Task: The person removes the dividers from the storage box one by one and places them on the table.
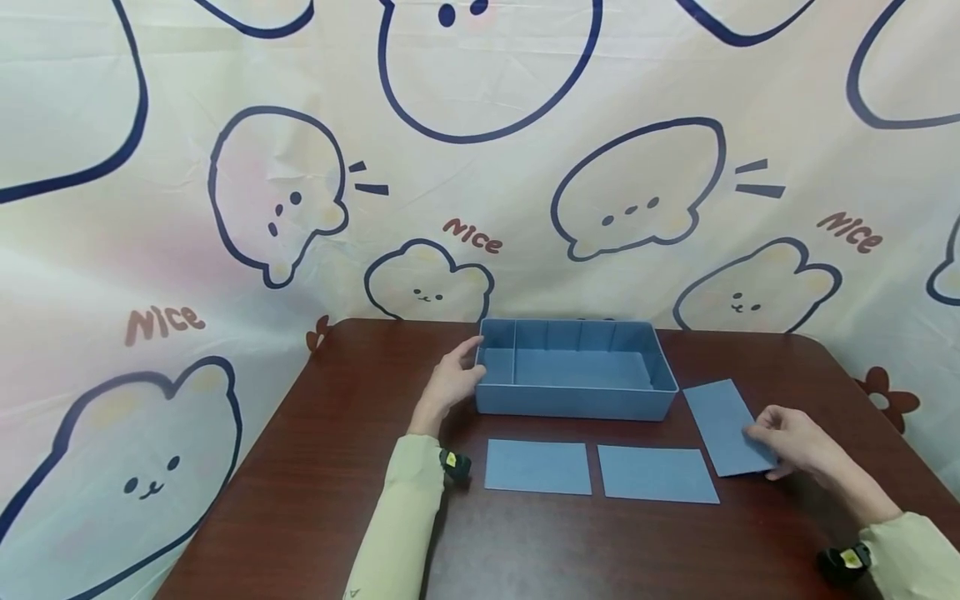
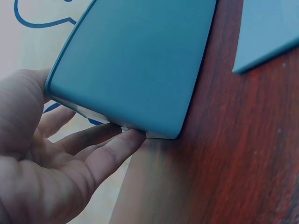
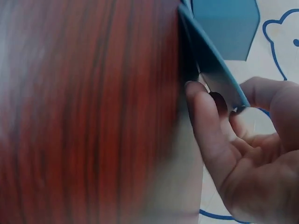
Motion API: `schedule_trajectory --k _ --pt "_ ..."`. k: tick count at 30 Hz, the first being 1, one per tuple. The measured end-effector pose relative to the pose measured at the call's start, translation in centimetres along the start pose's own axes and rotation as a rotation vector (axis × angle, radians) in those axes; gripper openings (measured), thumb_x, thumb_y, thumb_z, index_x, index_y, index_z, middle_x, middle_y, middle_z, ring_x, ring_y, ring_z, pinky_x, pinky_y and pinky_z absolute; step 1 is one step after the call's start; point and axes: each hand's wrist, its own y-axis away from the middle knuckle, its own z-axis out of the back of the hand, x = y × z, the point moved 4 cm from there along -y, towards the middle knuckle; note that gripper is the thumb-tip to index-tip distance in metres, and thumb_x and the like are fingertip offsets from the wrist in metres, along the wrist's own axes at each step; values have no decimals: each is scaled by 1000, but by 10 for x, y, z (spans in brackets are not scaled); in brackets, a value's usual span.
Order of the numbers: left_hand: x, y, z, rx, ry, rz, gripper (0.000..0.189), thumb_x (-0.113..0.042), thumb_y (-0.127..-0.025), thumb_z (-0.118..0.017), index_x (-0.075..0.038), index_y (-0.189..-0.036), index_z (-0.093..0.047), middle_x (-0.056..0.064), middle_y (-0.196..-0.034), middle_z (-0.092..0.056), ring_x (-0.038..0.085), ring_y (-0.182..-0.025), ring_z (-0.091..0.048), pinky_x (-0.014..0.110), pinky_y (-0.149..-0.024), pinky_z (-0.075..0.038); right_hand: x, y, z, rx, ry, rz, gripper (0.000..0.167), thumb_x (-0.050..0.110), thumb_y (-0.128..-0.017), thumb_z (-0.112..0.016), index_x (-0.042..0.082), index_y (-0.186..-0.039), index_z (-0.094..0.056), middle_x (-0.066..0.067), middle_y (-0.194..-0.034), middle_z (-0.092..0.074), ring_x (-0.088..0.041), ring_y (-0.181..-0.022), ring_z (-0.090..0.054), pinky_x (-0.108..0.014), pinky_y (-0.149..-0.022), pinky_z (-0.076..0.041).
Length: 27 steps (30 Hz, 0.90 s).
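Observation:
A shallow blue box [image 1: 577,402] with an open top stands at the back of the table. One partition [image 1: 514,354] stands in it near the left end. My left hand [image 1: 450,382] holds the box at that end, its fingers [image 2: 117,151] against the outer end wall and its thumb at the top edge. On the right, my right hand [image 1: 795,439] pinches a thin blue rectangular panel [image 1: 723,427] by its near right corner. In the right wrist view this panel [image 3: 215,60] is seen nearly edge-on and tilted, with the thumb and fingers on opposite faces.
Two more flat blue panels, a left one [image 1: 537,467] and a right one [image 1: 657,475], lie side by side in front of the box on the dark wooden table [image 1: 525,550]. A patterned cloth [image 1: 525,192] hangs close behind the table and along its sides.

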Motion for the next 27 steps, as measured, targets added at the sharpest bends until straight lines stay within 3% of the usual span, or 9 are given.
schedule_trajectory --k 5,17,27 --pt "0 -1 0 6 -1 -10 58 -23 -92 -54 -40 -146 -41 7 -156 -40 32 -136 -47 54 -103 -46 -6 -1 1 31 64 -23 31 30 -98 -57 0 -96 -51 -5 -65 -49 -18 -56 -53 -36 -51 -56" --pt "0 -1 1 13 8 -7 58 -23 -92 -55 -39 -146 -41 6 -156 -39 32 -135 -47 53 -101 -48 -11 -4 6 49 108 -52 28 30 -96 -59 2 -89 -61 -5 -66 -57 -19 -53 -58 -35 -48 -54" --pt "2 -2 0 7 1 -6 57 -23 -92 -55 -39 -145 -42 7 -155 -41 32 -131 -51 53 -101 -49 -15 -5 9 36 111 -51 29 30 -96 -59 1 -95 -62 -4 -68 -58 -19 -54 -59 -35 -49 -55"
